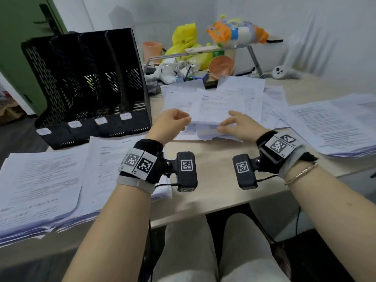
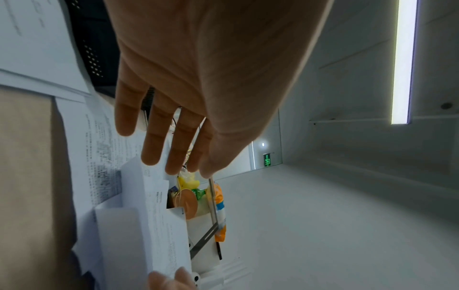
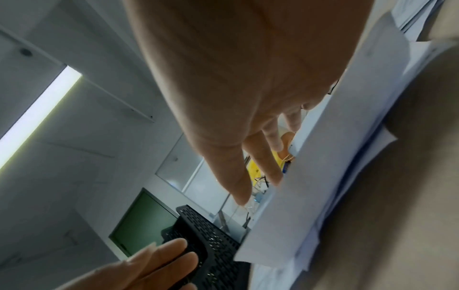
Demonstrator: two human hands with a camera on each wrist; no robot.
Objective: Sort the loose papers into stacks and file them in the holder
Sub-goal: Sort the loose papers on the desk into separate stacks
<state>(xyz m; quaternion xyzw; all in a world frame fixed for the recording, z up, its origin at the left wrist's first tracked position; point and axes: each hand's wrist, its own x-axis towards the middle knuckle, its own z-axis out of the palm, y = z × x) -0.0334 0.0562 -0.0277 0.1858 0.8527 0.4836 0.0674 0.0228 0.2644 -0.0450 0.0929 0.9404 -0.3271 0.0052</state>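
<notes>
Head view: the left hand (image 1: pixel 172 123) hovers with fingers loosely curled, holding nothing, just left of the loose papers (image 1: pixel 215 106) spread over the middle of the desk (image 1: pixel 203 163). The right hand (image 1: pixel 237 124) has its fingers on the near edge of those sheets. The black holder (image 1: pixel 87 86) stands at the far left, with stacks (image 1: pixel 40 186) before it.

Left wrist view: the fingers (image 2: pixel 151 141) are straight and slightly apart above the papers (image 2: pixel 149 215).

Right wrist view: the fingers (image 3: pixel 263 157) are extended against a lifted sheet (image 3: pixel 323 157); whether the thumb pinches it, I cannot tell.
</notes>
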